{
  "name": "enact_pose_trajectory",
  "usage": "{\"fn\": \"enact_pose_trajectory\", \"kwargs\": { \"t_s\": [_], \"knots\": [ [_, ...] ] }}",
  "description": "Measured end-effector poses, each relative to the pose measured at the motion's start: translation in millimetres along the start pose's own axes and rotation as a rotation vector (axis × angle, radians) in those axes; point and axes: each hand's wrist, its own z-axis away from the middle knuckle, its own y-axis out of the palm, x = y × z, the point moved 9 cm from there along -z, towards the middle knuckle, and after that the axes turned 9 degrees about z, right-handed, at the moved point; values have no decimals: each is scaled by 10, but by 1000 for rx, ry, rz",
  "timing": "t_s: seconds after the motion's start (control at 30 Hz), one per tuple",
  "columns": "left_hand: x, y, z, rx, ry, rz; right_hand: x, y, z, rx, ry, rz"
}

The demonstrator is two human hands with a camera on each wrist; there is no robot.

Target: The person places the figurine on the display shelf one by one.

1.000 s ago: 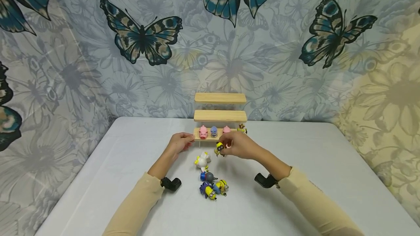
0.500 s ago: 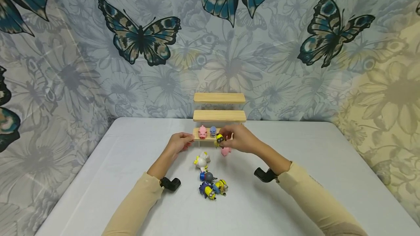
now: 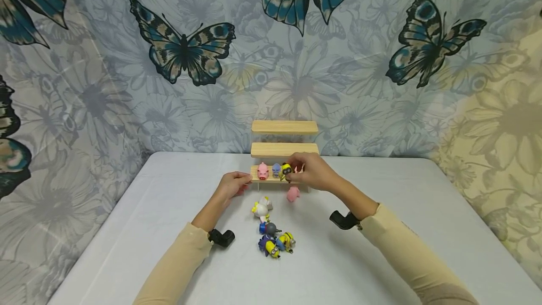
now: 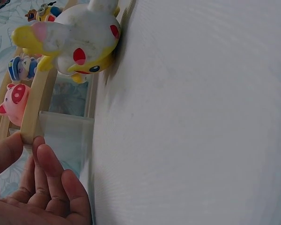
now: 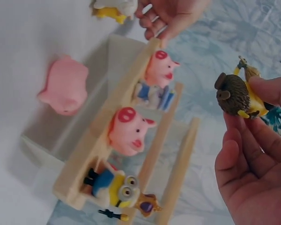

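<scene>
My left hand point(image 3: 232, 184) pinches the left end of the lowest board on a three-tier wooden shelf point(image 3: 284, 149), thumb on one side and fingers on the other. In my right hand point(image 3: 313, 171) a small yellow toy figurine point(image 5: 234, 96) with a dark brown, rough-textured part is pinched between thumb and fingers, in front of the lowest board. On that board stand a pink pig figurine point(image 3: 262, 171), a blue figurine point(image 3: 276, 170), a second pink pig point(image 5: 129, 133) and a minion figurine point(image 5: 112, 185) with blue overalls. My right hand covers part of this row in the head view.
A third pink pig point(image 3: 293, 194) lies on the white table point(image 3: 381, 248) before the shelf. Nearer are a white-and-yellow figure point(image 3: 262, 208) on its side, a grey-and-blue figure point(image 3: 269, 228) and two yellow minions. A butterfly-patterned cloth point(image 3: 203, 107) hangs behind.
My right hand has raised the yellow figurine from before the shelf to the lowest board, beside the blue figurine. The pig on the table now shows fully. My left hand stays at the board's end.
</scene>
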Motion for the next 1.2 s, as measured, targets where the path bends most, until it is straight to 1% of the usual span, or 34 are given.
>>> {"fn": "enact_pose_trajectory", "kwargs": {
  "t_s": [0.2,0.37,0.53,0.7,0.93,1.03,1.2],
  "knots": [
    [-21,-8,4,-9,3,-4,8,-73,-77,-27,-1,-26],
    [-32,-13,-1,2,1,0,0,-121,-139,-62,6,-49],
    [-36,-50,-10,-13,4,-5,-13,-150,-234,-98,23,-58],
    [-42,14,-28,15,16,4,-50,-192,-319,-119,66,-53],
    [-5,-1,-12,4,7,10,-40,-158,-481,-119,90,-24],
    [-1,2,-13,11,4,11,-38,-159,-548,-131,106,-30],
    [10,2,-14,17,-4,16,-35,-128,-666,-133,105,-37]
  ]
}}
